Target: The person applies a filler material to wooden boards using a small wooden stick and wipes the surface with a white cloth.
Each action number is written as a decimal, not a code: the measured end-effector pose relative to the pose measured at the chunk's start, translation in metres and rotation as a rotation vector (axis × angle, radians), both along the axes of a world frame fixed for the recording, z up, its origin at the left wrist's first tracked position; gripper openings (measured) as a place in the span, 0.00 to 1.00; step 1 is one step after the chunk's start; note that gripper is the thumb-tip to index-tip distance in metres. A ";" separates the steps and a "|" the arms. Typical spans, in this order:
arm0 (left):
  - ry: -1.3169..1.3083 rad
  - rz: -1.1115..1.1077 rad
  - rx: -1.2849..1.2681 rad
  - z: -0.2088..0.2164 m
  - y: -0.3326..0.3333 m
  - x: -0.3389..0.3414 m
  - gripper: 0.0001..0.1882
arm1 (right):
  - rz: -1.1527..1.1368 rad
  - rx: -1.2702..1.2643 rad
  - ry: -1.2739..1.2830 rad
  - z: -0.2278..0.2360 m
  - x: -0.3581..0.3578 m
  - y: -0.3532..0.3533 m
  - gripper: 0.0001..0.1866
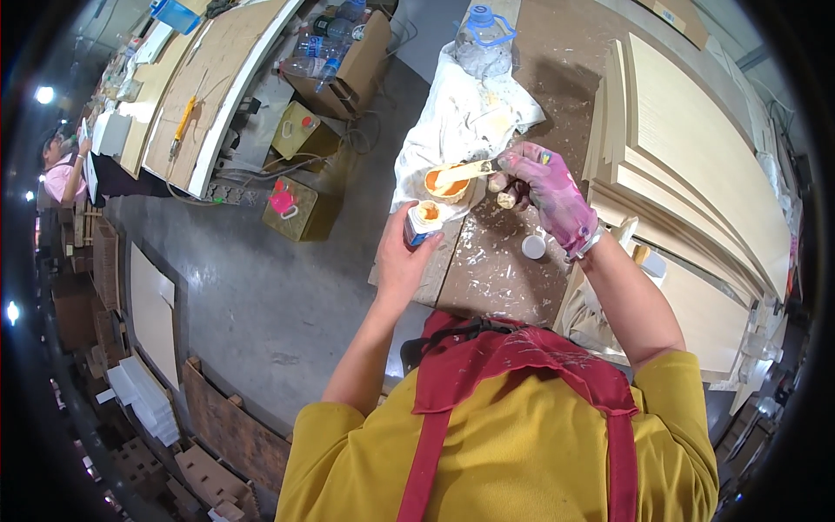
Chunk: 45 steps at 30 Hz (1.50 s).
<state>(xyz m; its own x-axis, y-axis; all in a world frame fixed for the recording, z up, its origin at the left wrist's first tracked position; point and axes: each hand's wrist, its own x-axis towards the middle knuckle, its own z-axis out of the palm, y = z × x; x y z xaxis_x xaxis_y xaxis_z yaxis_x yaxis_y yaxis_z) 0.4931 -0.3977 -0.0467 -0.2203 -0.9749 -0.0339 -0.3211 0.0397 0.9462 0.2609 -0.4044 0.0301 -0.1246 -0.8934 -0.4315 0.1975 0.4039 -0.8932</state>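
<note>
My bare left hand is wrapped round a small white and blue bottle, its open mouth crusted with orange-yellow matter. My right hand, in a stained pink glove with bare fingertips, grips a narrow spatula coated in pale cream paste. The spatula's blade lies over a small round tub with orange inside. That tub rests on a stained white cloth, just beyond the bottle. A white round cap lies on the paint-spattered workbench, below my gloved hand.
Thin wood panels are stacked on the right. A clear jug with a blue cap stands at the cloth's far end. Leftward, past the grey floor, are metal cans, a carton of bottles and another bench. A person is at far left.
</note>
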 end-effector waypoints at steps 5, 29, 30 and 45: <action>-0.037 0.035 -0.021 0.003 0.000 -0.002 0.28 | -0.033 0.033 -0.029 0.002 -0.006 0.001 0.06; -0.112 0.039 -0.057 0.004 -0.001 0.001 0.29 | 0.283 -0.257 0.575 0.003 0.025 -0.009 0.09; -0.131 0.028 -0.095 0.002 -0.001 0.003 0.29 | 0.255 -0.220 0.454 -0.003 0.024 -0.011 0.09; -0.022 0.035 -0.036 -0.005 0.000 0.002 0.28 | 0.042 -0.075 0.082 -0.005 0.025 -0.006 0.06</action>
